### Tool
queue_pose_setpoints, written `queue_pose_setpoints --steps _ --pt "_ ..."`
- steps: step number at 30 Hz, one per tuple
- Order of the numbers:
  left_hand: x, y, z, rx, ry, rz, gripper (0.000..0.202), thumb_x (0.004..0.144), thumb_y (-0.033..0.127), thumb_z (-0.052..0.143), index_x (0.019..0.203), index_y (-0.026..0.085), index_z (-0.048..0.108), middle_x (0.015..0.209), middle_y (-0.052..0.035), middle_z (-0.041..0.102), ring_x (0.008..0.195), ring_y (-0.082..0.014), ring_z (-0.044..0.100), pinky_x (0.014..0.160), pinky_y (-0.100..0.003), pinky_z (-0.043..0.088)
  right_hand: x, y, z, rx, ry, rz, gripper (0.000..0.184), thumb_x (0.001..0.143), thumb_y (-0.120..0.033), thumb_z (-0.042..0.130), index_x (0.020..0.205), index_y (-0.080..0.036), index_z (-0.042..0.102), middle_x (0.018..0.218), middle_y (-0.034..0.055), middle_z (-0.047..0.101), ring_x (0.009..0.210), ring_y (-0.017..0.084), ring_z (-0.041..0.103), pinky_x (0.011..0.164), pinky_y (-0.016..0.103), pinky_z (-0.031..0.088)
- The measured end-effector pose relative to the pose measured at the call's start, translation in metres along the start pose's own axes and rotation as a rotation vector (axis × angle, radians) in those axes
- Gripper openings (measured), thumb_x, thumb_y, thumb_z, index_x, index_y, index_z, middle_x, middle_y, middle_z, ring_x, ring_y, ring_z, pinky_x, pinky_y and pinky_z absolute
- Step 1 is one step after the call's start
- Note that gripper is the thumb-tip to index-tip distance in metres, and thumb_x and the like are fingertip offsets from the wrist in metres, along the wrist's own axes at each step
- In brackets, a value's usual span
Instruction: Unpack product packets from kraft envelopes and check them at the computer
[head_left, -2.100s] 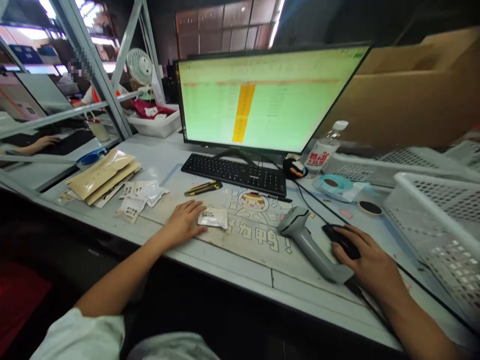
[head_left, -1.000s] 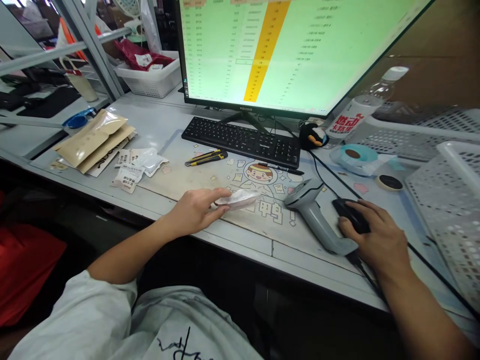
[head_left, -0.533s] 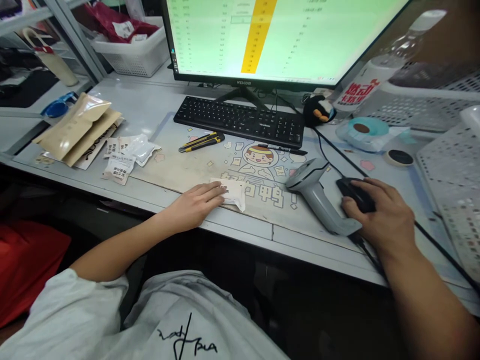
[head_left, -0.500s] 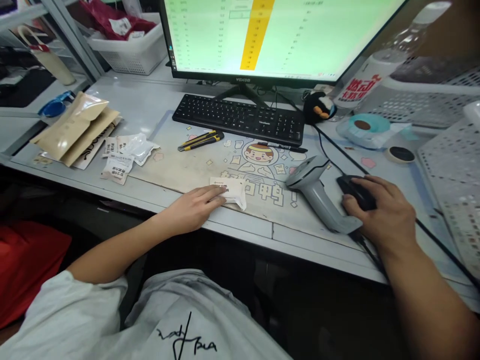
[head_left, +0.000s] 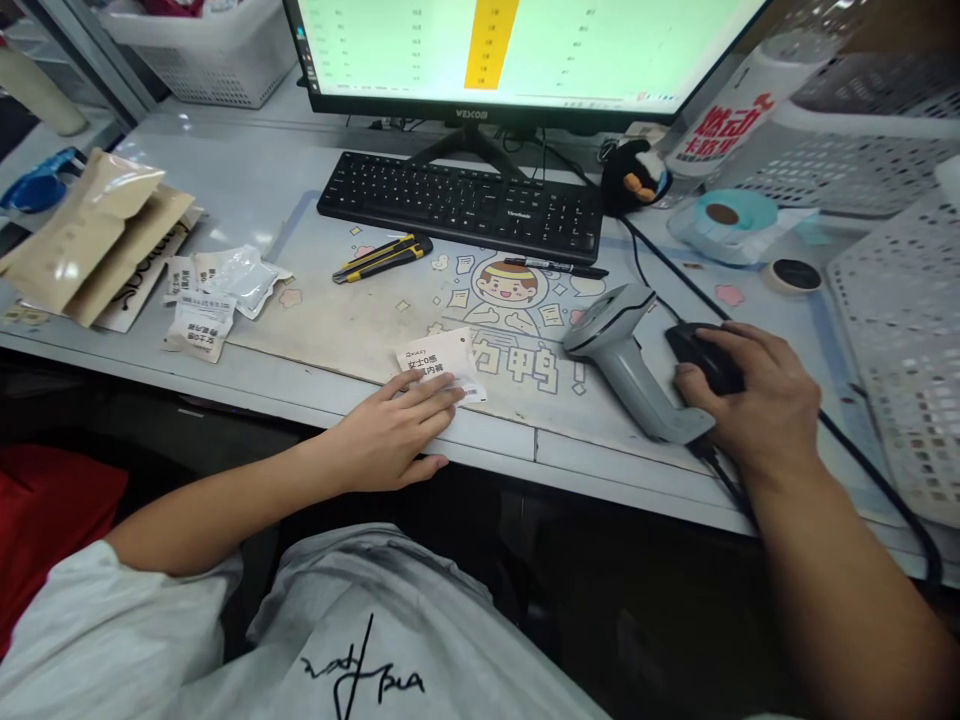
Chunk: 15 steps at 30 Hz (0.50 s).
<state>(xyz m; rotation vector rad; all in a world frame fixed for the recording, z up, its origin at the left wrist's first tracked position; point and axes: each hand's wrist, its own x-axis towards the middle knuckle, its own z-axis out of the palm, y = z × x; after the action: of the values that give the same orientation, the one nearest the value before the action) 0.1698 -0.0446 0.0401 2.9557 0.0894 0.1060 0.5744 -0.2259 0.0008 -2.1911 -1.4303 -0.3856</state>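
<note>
My left hand (head_left: pixel 401 425) lies flat with fingers outstretched on a small white printed packet (head_left: pixel 442 352) at the desk's front edge. Its thumb sticks out apart from the packet. My right hand (head_left: pixel 772 400) is wrapped over a black computer mouse (head_left: pixel 703 352). Just left of that hand, a grey barcode scanner (head_left: pixel 634 375) rests on the printed desk mat, its cable running under my wrist. Farther left lie several similar white packets (head_left: pixel 201 325), beside tan mailer bags (head_left: pixel 97 235).
A black keyboard (head_left: pixel 457 205) stands before the monitor (head_left: pixel 465 112). A yellow-black utility knife (head_left: pixel 382 258) and black marker (head_left: pixel 555 268) lie near it. To the right are a tape roll (head_left: pixel 739 212), plastic bottle (head_left: pixel 720 135) and white basket (head_left: pixel 900 330).
My left fingers have spread out, the thumb leaving the packet, which now lies flat with its print showing. My right hand stays on the mouse. The camera view has tilted down slightly.
</note>
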Motion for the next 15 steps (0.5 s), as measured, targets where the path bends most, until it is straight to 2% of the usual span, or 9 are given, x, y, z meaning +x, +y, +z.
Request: queue_pose_setpoints --steps 9,15 --pt "0.005 -0.003 0.001 -0.021 0.013 0.033 0.041 0.103 0.038 0.057 0.131 0.009 0.062 0.159 -0.0150 0.052 0.156 -0.0306 0.035 0.129 -0.050 0.025 0.001 0.012 0.006 -0.059 0.022 -0.001 0.049 0.092 -0.049 0.059 0.126 -0.017 0.072 0.138 0.0156 0.068 0.131 0.028 0.064 0.115 0.042 0.050" --pt "0.006 -0.005 0.002 -0.030 0.038 0.044 0.036 0.103 0.038 0.057 0.128 0.012 0.064 0.157 -0.0150 0.054 0.155 -0.0312 0.037 0.128 -0.050 0.026 0.000 0.006 0.003 -0.046 0.037 -0.035 0.048 0.093 -0.047 0.058 0.127 -0.015 0.071 0.137 0.0166 0.067 0.130 0.030 0.064 0.115 0.045 0.050"
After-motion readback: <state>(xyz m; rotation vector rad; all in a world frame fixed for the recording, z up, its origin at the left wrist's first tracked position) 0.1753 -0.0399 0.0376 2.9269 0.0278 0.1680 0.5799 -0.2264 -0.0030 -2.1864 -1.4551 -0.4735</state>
